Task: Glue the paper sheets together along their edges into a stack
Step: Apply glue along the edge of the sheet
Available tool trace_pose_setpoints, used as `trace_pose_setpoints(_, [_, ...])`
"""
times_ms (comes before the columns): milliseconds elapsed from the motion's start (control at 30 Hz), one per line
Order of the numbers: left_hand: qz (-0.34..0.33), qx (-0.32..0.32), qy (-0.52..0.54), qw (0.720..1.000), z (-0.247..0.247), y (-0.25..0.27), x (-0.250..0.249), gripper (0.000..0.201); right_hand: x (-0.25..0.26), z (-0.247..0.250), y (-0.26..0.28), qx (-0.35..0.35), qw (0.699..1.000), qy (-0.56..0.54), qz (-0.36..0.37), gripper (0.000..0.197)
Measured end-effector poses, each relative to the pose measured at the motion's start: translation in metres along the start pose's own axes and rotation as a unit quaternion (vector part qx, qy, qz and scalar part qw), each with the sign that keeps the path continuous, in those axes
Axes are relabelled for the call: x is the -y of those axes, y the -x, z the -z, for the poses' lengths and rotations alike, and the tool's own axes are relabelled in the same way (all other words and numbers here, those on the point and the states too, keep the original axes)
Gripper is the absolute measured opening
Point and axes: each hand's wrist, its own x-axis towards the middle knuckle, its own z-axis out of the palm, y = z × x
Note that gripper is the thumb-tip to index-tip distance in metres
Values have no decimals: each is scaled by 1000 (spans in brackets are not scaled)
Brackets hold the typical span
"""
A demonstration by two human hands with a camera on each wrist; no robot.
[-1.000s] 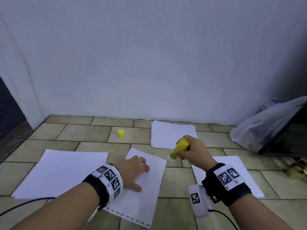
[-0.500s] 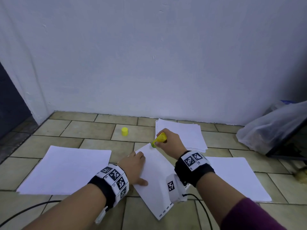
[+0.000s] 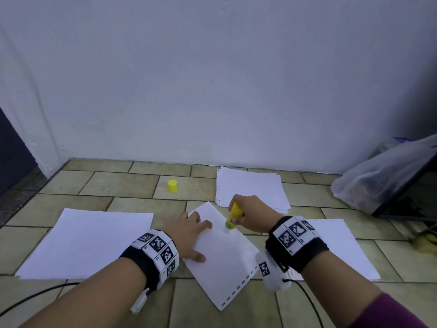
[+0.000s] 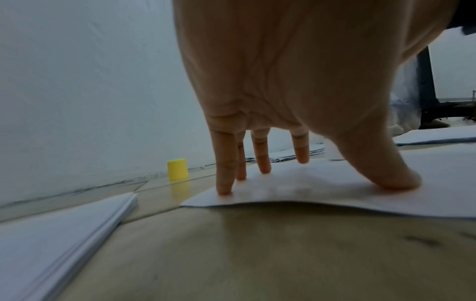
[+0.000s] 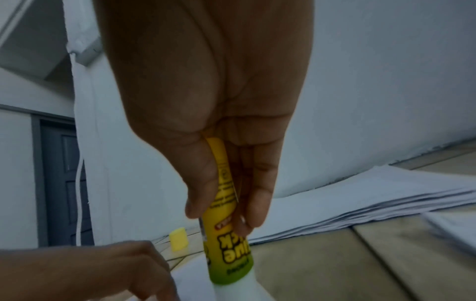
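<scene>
A single white sheet (image 3: 222, 259) lies askew on the tiled floor in front of me. My left hand (image 3: 189, 235) presses it flat with spread, straight fingers (image 4: 226, 179). My right hand (image 3: 253, 215) grips a yellow-green glue stick (image 3: 233, 215), tip down on the sheet near its upper right edge; the wrist view shows the glue stick (image 5: 226, 240) between thumb and fingers. The yellow cap (image 3: 172, 186) stands alone on the floor, also seen as the cap (image 4: 177, 169) beyond my left fingers.
A paper pile (image 3: 251, 189) sits by the wall. Another white stack (image 3: 87, 242) lies at left, more sheets (image 3: 338, 247) at right. A clear plastic bag (image 3: 378, 178) and dark frame stand far right. A black cable (image 3: 33, 297) runs lower left.
My right hand has drawn the glue stick from the sheet's far corner down along its right edge. The left hand stays pressing the sheet, which has turned slightly.
</scene>
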Motion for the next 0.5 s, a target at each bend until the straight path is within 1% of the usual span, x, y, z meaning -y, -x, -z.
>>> trace_pose_setpoints(100, [5, 13, -31, 999, 4, -2, -2, 70, -13, 1, 24, 16, 1000, 18, 3, 29])
trace_pose_setpoints(200, [-5, 13, -49, 999, 6, -2, -1, 59, -23, 2, 40, 27, 999, 28, -3, 30])
trace_pose_setpoints(333, [-21, 20, -62, 998, 11, 2, 0, 60, -29, 7, 51, 51, 998, 46, -6, 29])
trace_pose_setpoints(433, [-15, 39, -73, 996, 14, 7, -3, 63, -27, 14, 56, 60, 997, 55, -7, 23])
trace_pose_setpoints(500, [-6, 57, -84, 995, 17, 10, -5, 68, -25, 17, 54, 38, 999, 32, -14, 22])
